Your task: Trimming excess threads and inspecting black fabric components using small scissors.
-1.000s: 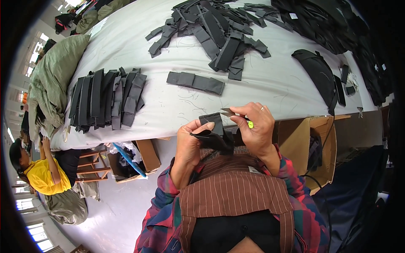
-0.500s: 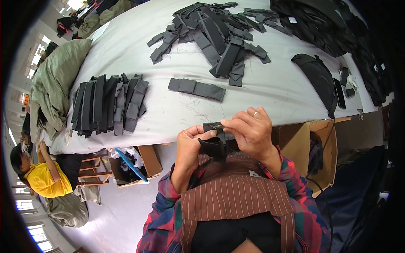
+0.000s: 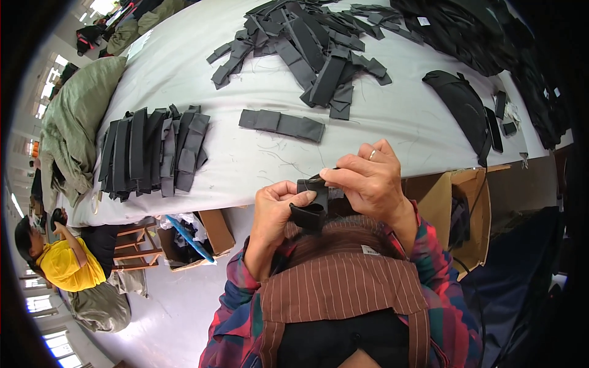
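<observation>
A folded dark grey fabric strip (image 3: 308,216) is held up in front of my chest, its lower part curled into a loop. My left hand (image 3: 274,211) is closed on it, thumb pressed across the front. At the strip's upper corner, the fingertips of my right hand (image 3: 368,178) are pinched together on the fabric edge. A thin pale line shows there; whether it is thread or a small tool I cannot make out. Just beyond my hands, a single flat grey strip (image 3: 281,125) lies on the white-covered table (image 3: 227,165).
A row of stacked strips (image 3: 153,150) lies at left, and a loose heap of strips (image 3: 313,46) at the back. On the right are a black curved fabric piece (image 3: 457,110), a phone (image 3: 493,130) and a cardboard box (image 3: 429,205). A person in yellow (image 3: 70,264) sits far left.
My right hand has risen slightly, its fingertips still at the strip's upper corner. My left hand keeps its grip. The view has shifted a little; the seated person now holds something dark.
</observation>
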A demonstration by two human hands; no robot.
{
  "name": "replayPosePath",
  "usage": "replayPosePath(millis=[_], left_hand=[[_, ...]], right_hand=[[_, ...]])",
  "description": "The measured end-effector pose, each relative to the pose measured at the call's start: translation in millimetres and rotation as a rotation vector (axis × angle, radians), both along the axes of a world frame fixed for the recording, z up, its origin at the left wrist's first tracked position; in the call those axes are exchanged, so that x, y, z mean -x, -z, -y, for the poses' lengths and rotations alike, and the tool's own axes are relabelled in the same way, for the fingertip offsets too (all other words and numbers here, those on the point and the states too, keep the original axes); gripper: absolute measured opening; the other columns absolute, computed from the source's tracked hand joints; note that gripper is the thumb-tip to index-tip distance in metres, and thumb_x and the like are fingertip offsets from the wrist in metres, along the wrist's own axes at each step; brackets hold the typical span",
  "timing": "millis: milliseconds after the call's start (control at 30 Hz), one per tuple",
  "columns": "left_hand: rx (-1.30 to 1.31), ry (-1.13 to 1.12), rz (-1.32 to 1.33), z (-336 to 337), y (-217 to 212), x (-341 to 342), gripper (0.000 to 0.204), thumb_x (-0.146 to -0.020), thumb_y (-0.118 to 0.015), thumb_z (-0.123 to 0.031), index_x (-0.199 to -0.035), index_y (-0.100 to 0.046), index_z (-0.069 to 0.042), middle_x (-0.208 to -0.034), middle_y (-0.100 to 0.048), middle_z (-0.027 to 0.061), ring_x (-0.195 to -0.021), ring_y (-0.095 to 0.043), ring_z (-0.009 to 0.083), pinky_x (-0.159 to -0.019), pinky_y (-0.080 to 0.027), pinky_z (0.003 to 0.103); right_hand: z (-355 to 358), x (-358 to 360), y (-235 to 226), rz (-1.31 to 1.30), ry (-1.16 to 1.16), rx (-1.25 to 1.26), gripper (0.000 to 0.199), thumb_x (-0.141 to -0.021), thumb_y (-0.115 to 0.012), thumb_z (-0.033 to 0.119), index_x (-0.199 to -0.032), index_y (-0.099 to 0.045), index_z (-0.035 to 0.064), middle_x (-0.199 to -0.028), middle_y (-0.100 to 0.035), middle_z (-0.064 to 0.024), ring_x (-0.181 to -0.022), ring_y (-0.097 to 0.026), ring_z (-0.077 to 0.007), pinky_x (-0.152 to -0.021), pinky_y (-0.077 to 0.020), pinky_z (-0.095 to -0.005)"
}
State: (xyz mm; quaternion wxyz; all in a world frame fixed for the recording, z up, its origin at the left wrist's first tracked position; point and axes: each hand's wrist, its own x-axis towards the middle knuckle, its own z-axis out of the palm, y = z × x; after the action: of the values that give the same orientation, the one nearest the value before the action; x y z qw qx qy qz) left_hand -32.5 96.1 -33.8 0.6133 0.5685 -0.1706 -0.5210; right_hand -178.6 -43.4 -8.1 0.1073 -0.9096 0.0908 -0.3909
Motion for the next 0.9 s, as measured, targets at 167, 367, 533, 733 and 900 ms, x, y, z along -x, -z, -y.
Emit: replayPosePath(millis=[167,367,533,733,900], left_hand=[[-0.014,0.012,-0.024,1.0,-1.7,0.4,0.012,-0.077,-0.073,-0.005,-0.078,-0.063,0.000,-0.068,-0.066,0.0058,-0.055,-0.058,0.0065,-0.051,-0.044,0.019],[-0.012,0.059,-0.002,-2.0,0.6,-1.5,0.012,-0.077,-0.073,-0.005,-0.077,-0.062,0.000,-0.067,-0.065,0.0043,-0.055,-0.057,0.0061,-0.050,-0.044,0.019],[-0.018,0.072,-0.011,-1.9,1.0,-1.6,0.011,-0.077,-0.073,-0.005,-0.077,-0.063,0.000,-0.067,-0.065,0.0039,-0.055,-0.057,0.0062,-0.050,-0.044,0.019],[-0.029,0.070,-0.013,-1.8,2.1,-1.6,0.010,-0.077,-0.073,-0.004,-0.076,-0.063,-0.001,-0.067,-0.065,0.0039,-0.055,-0.058,0.0062,-0.050,-0.044,0.019],[-0.034,0.070,-0.017,-1.9,0.3,-1.1,0.010,-0.076,-0.073,-0.005,-0.076,-0.063,-0.001,-0.066,-0.064,0.0033,-0.055,-0.057,0.0063,-0.051,-0.045,0.019]], right_hand=[[2.1,2.6,0.1,-0.048,-0.020,0.084,0.026,-0.060,-0.073,0.012,-0.084,-0.071,0.0203,-0.072,-0.060,0.0079,-0.060,-0.044,-0.0146,-0.065,-0.0313,-0.0294],[3.8,3.1,4.8,-0.040,-0.088,-0.046,0.026,-0.059,-0.074,0.012,-0.084,-0.072,0.0198,-0.072,-0.060,0.0077,-0.060,-0.043,-0.0152,-0.066,-0.0317,-0.0299],[2.8,3.3,9.2,-0.051,-0.077,-0.056,0.026,-0.059,-0.074,0.012,-0.084,-0.072,0.0201,-0.071,-0.060,0.0077,-0.060,-0.043,-0.0152,-0.066,-0.0316,-0.0300],[-0.2,3.1,10.3,-0.059,-0.057,-0.022,0.025,-0.059,-0.073,0.013,-0.083,-0.071,0.0206,-0.072,-0.060,0.0080,-0.060,-0.043,-0.0153,-0.065,-0.0315,-0.0301],[-3.1,2.6,7.5,-0.069,-0.044,-0.029,0.020,-0.062,-0.072,0.011,-0.081,-0.070,0.0197,-0.071,-0.060,0.0067,-0.058,-0.043,-0.0159,-0.066,-0.0319,-0.0296]])
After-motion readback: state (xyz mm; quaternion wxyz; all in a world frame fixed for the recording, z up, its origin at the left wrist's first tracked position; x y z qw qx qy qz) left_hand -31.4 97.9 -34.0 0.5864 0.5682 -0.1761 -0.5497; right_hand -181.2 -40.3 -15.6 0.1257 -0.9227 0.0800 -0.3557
